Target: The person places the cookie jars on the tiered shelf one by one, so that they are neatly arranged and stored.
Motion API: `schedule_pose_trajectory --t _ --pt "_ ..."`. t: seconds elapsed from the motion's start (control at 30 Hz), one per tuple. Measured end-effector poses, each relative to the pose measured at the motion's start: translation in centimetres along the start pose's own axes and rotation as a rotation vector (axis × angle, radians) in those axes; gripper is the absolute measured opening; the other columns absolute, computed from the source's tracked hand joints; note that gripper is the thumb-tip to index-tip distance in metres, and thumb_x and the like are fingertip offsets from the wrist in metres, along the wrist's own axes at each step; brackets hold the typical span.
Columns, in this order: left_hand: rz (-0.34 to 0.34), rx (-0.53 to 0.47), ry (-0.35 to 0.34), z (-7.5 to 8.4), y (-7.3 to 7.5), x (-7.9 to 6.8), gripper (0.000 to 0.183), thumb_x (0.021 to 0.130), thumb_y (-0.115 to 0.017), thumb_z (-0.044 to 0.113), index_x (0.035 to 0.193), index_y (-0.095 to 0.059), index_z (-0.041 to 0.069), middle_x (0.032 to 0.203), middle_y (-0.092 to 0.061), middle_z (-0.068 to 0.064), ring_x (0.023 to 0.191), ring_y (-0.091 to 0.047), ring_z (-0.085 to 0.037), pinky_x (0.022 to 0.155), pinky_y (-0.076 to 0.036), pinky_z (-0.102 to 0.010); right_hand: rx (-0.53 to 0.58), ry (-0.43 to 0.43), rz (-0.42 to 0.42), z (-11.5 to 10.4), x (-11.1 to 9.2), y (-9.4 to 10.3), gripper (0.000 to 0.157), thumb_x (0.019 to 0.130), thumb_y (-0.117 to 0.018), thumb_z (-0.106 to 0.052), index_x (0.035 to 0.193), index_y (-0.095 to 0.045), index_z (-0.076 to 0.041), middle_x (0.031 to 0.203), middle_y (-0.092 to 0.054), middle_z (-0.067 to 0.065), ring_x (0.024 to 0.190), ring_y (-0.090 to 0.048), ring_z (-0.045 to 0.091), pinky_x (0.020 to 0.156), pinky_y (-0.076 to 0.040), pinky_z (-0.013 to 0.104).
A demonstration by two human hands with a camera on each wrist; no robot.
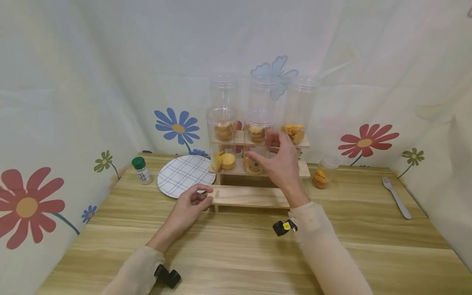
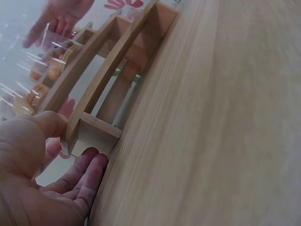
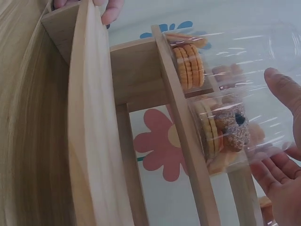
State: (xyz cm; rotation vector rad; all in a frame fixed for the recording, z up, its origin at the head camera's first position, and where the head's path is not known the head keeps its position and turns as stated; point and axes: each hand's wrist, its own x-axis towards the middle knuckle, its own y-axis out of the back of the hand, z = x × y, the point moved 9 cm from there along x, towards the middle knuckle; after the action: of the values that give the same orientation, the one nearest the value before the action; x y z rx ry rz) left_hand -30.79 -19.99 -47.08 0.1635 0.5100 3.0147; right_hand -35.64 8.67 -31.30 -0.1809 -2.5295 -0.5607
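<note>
My left hand [image 1: 189, 207] grips the left end of the lowest step of a wooden tiered rack [image 1: 250, 196], thumb over the board's end and fingers below it in the left wrist view. My right hand [image 1: 282, 159] is at the right-hand clear jar [image 1: 254, 157] on the middle step, thumb and fingers spread about its side. In the right wrist view this jar [image 3: 263, 120] holds sandwich biscuits and a sugared ring cookie. Beside it on the same step stands another clear jar [image 1: 223, 141] with round biscuits. Three tall jars, among them the right one [image 1: 300, 104], stand on the top step.
A small clear jar [image 1: 322, 174] with orange snacks stands right of the rack, and a fork [image 1: 396, 198] lies farther right. A checked plate [image 1: 180, 176] lies to the left, near a green-capped shaker [image 1: 142, 171]. A flowered curtain [image 1: 236, 37] hangs close behind.
</note>
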Motion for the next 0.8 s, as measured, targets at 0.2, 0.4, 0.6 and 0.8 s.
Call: schedule_pose_trajectory --t 0.2,0.4,0.6,0.8 --pt "0.002 0.0 -0.005 0.0 0.1 0.1 0.026 0.108 -0.077 0.019 0.133 -0.072 0.012 0.106 -0.078 -0.014 0.095 -0.073 -0.022 0.079 -0.055 -0.026 -0.011 -0.012 -0.006 0.5 -0.3 -0.1 0.082 0.084 -0.101 -0.04 0.146 -0.059 -0.004 0.134 -0.066 0.013 0.122 -0.066 0.026 0.109 -0.057 0.04" --pt "-0.003 0.002 0.0 0.0 -0.1 0.1 0.027 0.108 -0.077 0.02 0.133 -0.071 0.012 0.108 -0.078 -0.013 0.097 -0.074 -0.022 0.081 -0.056 -0.026 -0.009 -0.038 -0.027 1.2 -0.8 -0.2 0.08 0.087 -0.1 -0.035 0.147 -0.058 -0.004 0.137 -0.065 0.014 0.127 -0.066 0.03 0.112 -0.055 0.044" --pt "0.001 0.001 0.002 0.0 0.0 0.1 0.027 0.108 -0.077 0.021 0.133 -0.071 0.013 0.109 -0.078 -0.013 0.098 -0.073 -0.022 0.082 -0.056 -0.027 -0.018 -0.05 -0.036 1.5 -1.1 -0.3 0.077 0.087 -0.1 -0.033 0.146 -0.058 -0.006 0.138 -0.066 0.012 0.128 -0.067 0.029 0.113 -0.055 0.044" --pt "0.001 -0.001 0.006 0.0 0.0 0.0 0.027 0.108 -0.077 0.019 0.133 -0.071 0.012 0.111 -0.078 -0.013 0.099 -0.073 -0.022 0.082 -0.056 -0.027 -0.034 -0.081 -0.06 1.9 -1.5 -0.6 0.082 0.088 -0.099 -0.035 0.152 -0.056 -0.007 0.142 -0.065 0.012 0.131 -0.066 0.029 0.114 -0.054 0.046"
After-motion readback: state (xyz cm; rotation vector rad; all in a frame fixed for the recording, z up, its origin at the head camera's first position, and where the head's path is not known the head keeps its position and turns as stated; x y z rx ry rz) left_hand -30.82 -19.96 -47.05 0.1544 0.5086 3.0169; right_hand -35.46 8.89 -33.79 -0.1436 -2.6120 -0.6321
